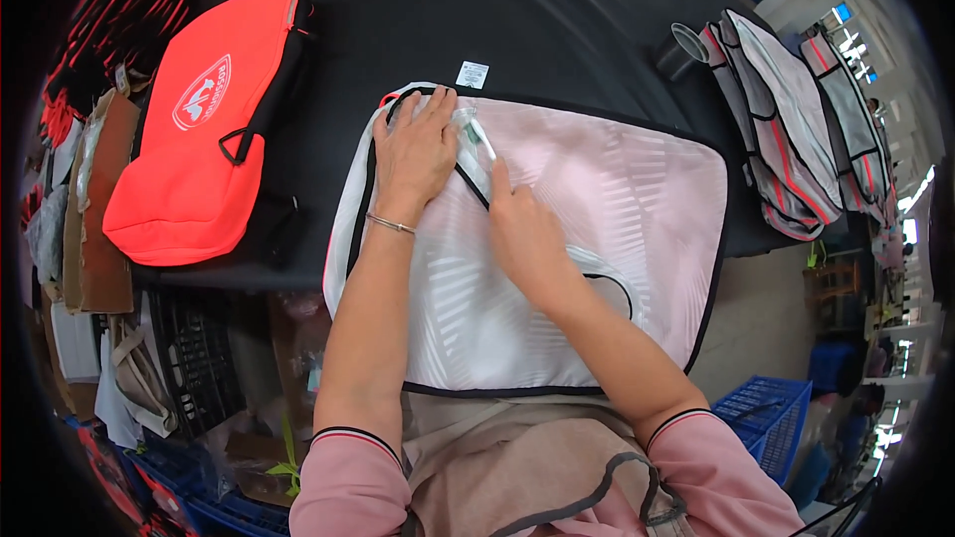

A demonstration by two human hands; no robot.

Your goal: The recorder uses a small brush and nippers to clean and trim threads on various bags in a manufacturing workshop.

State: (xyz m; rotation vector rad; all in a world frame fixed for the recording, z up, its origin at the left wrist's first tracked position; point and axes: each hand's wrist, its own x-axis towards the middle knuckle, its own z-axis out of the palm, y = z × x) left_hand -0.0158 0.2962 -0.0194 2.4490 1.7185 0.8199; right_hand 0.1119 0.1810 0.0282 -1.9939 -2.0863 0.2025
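Left hand (418,144) flat on pale bag (597,229) — right hand's (522,229) grip pinches clear tube (476,134); orange bag (199,129) beside.

Sheer pale-pink mesh cloth bag (597,229) with black binding lies on matt black tablecloth (557,30).

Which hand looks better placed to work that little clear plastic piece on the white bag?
Probably the right hand: its fingertips meet the clear plastic piece near the black trim. The left hand lies flat on the white bag, pinning its corner, so it seems busy holding the fabric steady.
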